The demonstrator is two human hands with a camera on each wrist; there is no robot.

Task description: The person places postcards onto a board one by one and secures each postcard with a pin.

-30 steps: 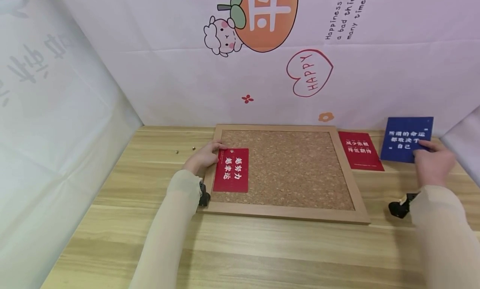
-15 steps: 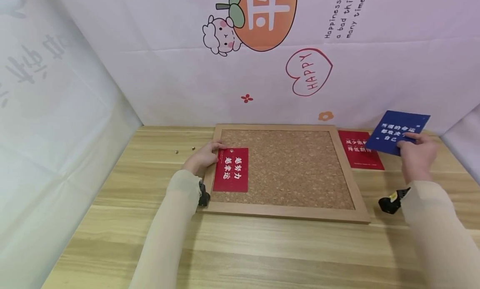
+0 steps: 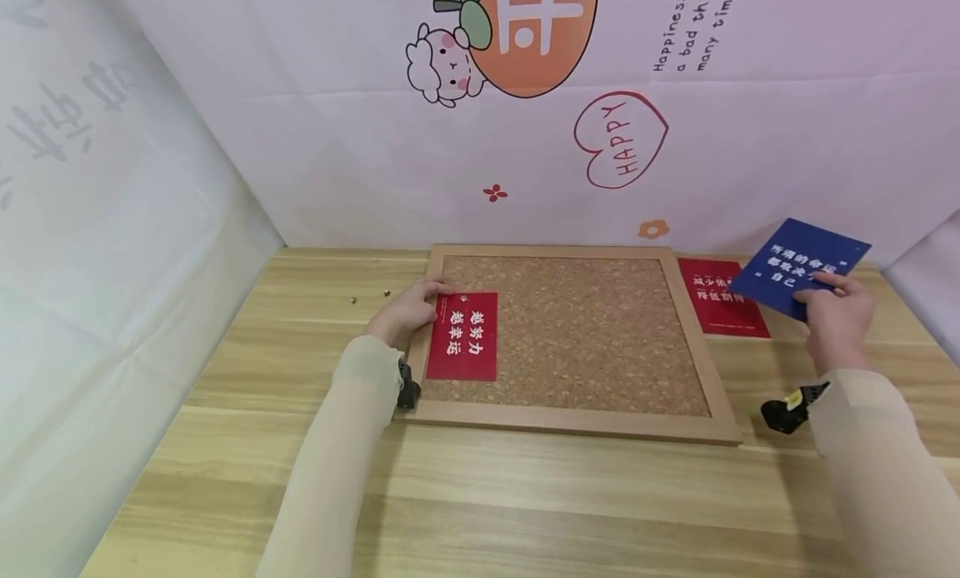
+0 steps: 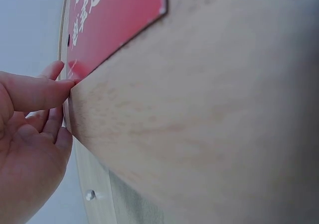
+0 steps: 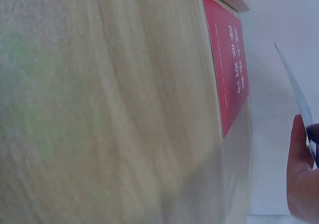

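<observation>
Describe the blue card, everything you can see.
The blue card is a thin dark blue rectangle, apparently stiff paper, with three lines of white Chinese characters and small white quote marks. The right hand holds it at its right side, covering some print. It is tilted and raised off the table. In the head view it overlaps the red card right of the board, but the right wrist view shows them apart. Only the hand visibly touches it.

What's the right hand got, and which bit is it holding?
The right hand holds the blue card by its lower right edge in the head view.
</observation>
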